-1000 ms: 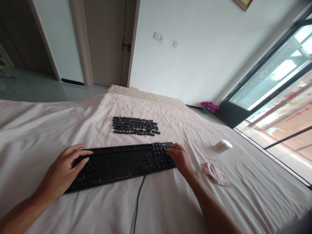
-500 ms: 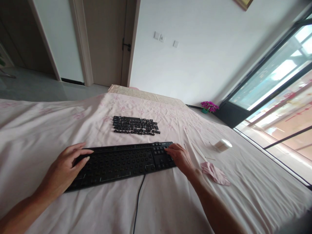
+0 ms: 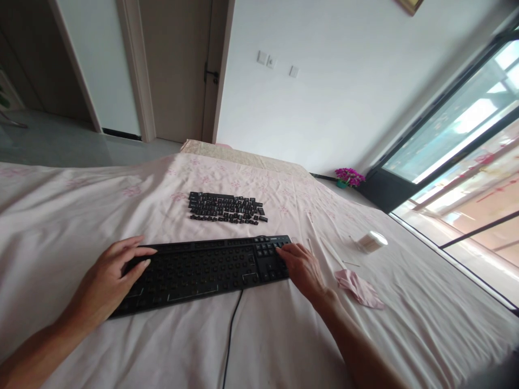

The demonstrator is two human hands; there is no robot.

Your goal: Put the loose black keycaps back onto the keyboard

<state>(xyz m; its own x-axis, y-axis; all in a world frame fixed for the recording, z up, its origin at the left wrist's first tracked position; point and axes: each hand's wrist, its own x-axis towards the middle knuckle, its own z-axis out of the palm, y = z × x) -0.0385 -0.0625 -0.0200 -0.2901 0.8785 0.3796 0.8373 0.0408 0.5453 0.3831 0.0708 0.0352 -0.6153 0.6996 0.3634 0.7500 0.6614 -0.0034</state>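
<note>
A long black plastic keyboard (image 3: 198, 270) is lying on the pale pink flower-printed sheet (image 3: 174, 356), much of its main section showing bare key posts, with a thin black cable (image 3: 231, 337) trailing from its near edge. The left hand (image 3: 103, 275) is resting over the left end; its grip is standing partly open, thumb and forefinger apart, and whether it is clasping the edge I cannot tell. The right hand (image 3: 302, 269) is touching the number pad with bunched fingertips; whether that grip is pinching anything I cannot tell. Small black plastic keycaps (image 3: 223, 207) are sitting in rows beyond the keyboard. A crumpled pink cloth (image 3: 359, 289) is lying to the right, near a white cylindrical container (image 3: 372, 242).
</note>
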